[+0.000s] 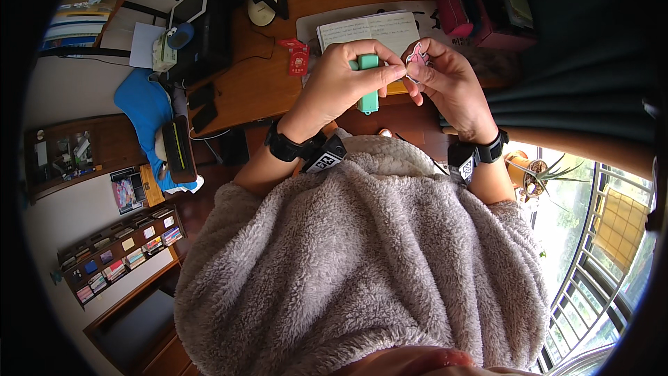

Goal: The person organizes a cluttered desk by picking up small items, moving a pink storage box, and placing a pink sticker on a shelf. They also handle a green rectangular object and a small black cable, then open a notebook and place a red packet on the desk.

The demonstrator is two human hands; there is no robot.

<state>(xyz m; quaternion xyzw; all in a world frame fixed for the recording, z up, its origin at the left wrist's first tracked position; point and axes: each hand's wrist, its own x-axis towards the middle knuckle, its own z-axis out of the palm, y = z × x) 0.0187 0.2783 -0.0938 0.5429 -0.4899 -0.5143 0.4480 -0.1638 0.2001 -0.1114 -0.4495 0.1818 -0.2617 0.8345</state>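
Note:
My left hand (360, 70) is closed around a mint-green plastic handheld item (369, 100) with a small loop at its lower end. The fingers hide its middle, so its exact kind is unclear. My right hand (449, 81) pinches a pink cut-out sticker or tag (417, 56) with a white border between thumb and fingers. The left thumb and forefinger tips meet at the left edge of this pink piece. Both hands are raised in front of the desk's near edge. Behind them lies an open notebook (389, 34) with handwriting on its pages.
Red printed cards (298, 61) lie on the wooden desk (245, 95), left of the notebook. Two dark phone-like slabs (203, 115) rest near its left edge. A pink pencil case (455, 8) stands at the right. A grey fleece blanket (360, 250) covers my body.

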